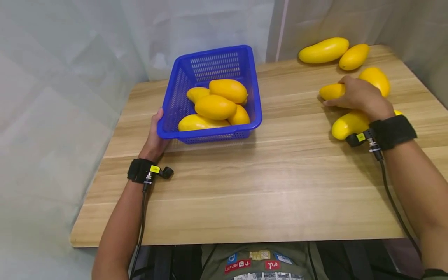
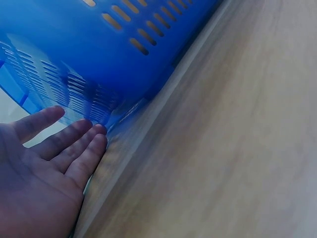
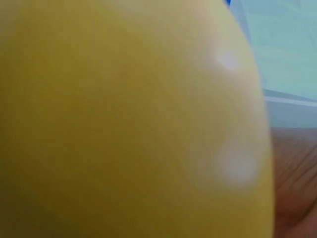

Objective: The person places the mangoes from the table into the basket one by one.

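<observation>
Five yellow mangoes (image 1: 215, 107) lie piled in a blue plastic basket (image 1: 252, 89) on the left part of the wooden table (image 1: 245, 186). The basket is rectangular with rounded corners, and its walls are pierced by rows of small slots, so it looks like a grid. The fruits are smooth, oval and slightly curved, with a matte golden skin.

The left hand (image 1: 154, 136) rests against the near left corner of the basket. In the left wrist view its fingers (image 2: 74, 144) are straight and close together, and their tips touch the slotted wall; they do not curl around anything.

The right hand (image 1: 357, 96) is on the right part of the table, well apart from the basket. It lies over a mango (image 1: 331, 91) there, with the fingers bent around the fruit, which sits on the table top. The right wrist view is almost filled by blurred, glossy yellow skin (image 3: 129, 119), too close to tell which fruit it is.

More loose mangoes are near this hand: one (image 1: 378, 79) just behind it, one (image 1: 350, 123) under the wrist, and two (image 1: 323, 50) at the far edge, touching each other. The table has a pale wood grain with long straight lines. Both wrists wear black bands (image 1: 393, 132) with cables.
</observation>
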